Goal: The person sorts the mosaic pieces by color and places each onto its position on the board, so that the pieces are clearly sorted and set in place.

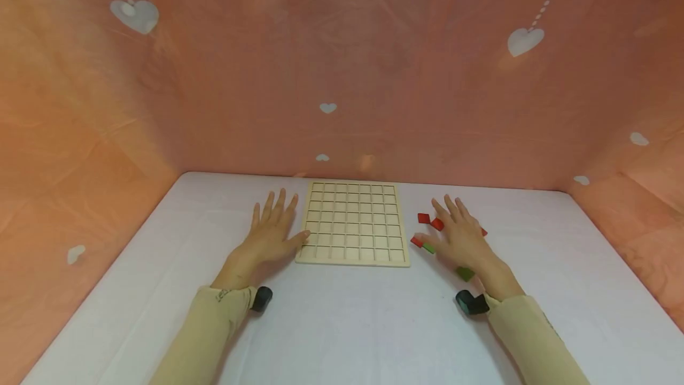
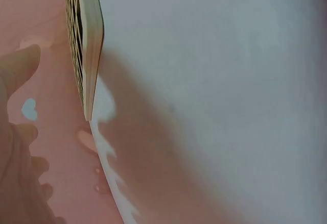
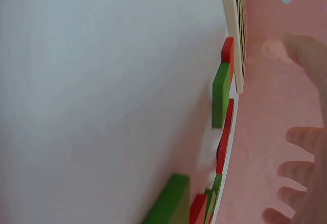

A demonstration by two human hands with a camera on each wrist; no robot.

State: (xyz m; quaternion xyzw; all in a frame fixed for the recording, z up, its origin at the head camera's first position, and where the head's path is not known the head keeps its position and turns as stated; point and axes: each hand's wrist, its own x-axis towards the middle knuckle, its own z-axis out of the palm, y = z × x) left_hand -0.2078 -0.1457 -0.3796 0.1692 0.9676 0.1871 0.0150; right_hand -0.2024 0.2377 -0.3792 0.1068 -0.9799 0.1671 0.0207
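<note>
A pale wooden grid board [image 1: 353, 264] lies flat on the white table. Beside its left edge is my left hand [image 1: 269, 237], fingers spread and the thumb overlapping the board's lower left corner. To the right of the board, my right hand [image 1: 456, 236] hovers palm down with spread fingers over several small flat tiles, holding none. Among these are a red tile [image 1: 424, 218], another red tile [image 1: 437, 224] by the index finger, and a green tile [image 1: 465, 273] under the wrist. The right wrist view shows a green tile [image 3: 220, 95] lying near the board; the right hand partly hides others from above.
The white table [image 1: 342, 325] runs up to an orange-pink cloth backdrop [image 1: 374, 76] printed with pale hearts, which also rises at both sides. Dark wrist cameras sit at the left cuff [image 1: 227, 297] and right cuff [image 1: 507, 306].
</note>
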